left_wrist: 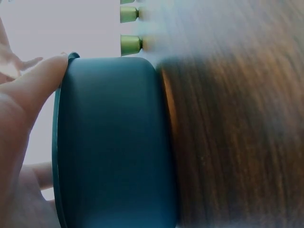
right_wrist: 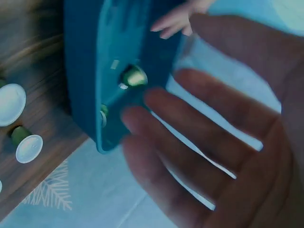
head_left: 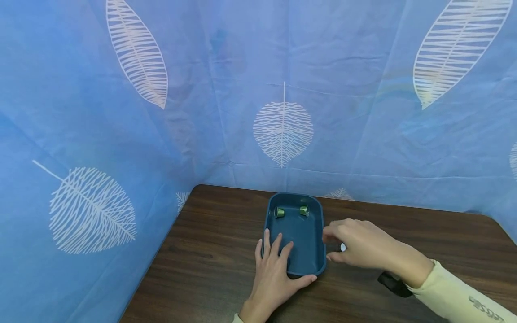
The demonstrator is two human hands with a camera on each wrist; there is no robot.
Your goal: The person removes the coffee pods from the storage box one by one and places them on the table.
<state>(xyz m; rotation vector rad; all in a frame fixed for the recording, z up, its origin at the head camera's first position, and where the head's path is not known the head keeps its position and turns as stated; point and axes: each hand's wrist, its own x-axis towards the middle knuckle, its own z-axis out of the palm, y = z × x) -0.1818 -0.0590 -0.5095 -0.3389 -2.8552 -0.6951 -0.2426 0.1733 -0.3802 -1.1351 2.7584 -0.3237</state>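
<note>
A dark blue rectangular tray (head_left: pixel 308 251) lies on the table, with two green coffee capsules (head_left: pixel 279 212) (right_wrist: pixel 134 76) on their sides at its far end. My left hand (head_left: pixel 274 273) rests over the tray's near left corner, fingers spread and straight, thumb on the near rim (left_wrist: pixel 56 142). Just right of the tray is my right hand (head_left: pixel 355 242). Its fingers (right_wrist: pixel 199 114) are loosely bent and hold nothing. Beneath it, a white capsule lid (head_left: pixel 343 247) shows in the head view. The right wrist view shows green capsules with pale lids (right_wrist: pixel 29 148) on the table beside the tray.
The dark wooden table (head_left: pixel 210 251) ends at a blue cloth (head_left: pixel 226 134) with white leaf prints, behind and to the left. More green capsules (left_wrist: pixel 130 45) show past the tray in the left wrist view. A black band (head_left: pixel 395 284) circles the right wrist.
</note>
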